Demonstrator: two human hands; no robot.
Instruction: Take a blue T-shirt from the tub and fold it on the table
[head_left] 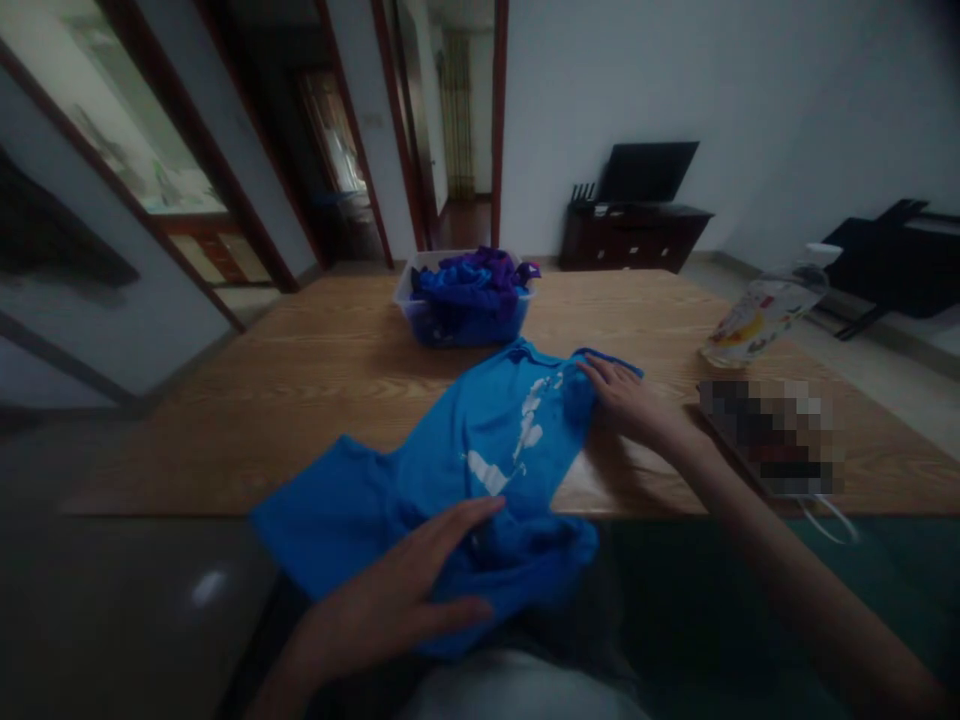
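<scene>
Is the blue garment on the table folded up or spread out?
Partly spread: the blue garment shows its white print on the table, while its near end bunches past the edge by the left hand.

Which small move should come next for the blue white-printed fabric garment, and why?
Perhaps the left hand should push the garment farther onto the brown wooden table: its bunched part lies past the edge, while the right hand touches the far end.

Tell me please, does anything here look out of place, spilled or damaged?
I see no spill or damage. The blue garment looks askew: its nearer part is bunched past the edge of the table, by the left hand. Pixel blocks cover the flat item at right, so its condition is unclear.
</scene>
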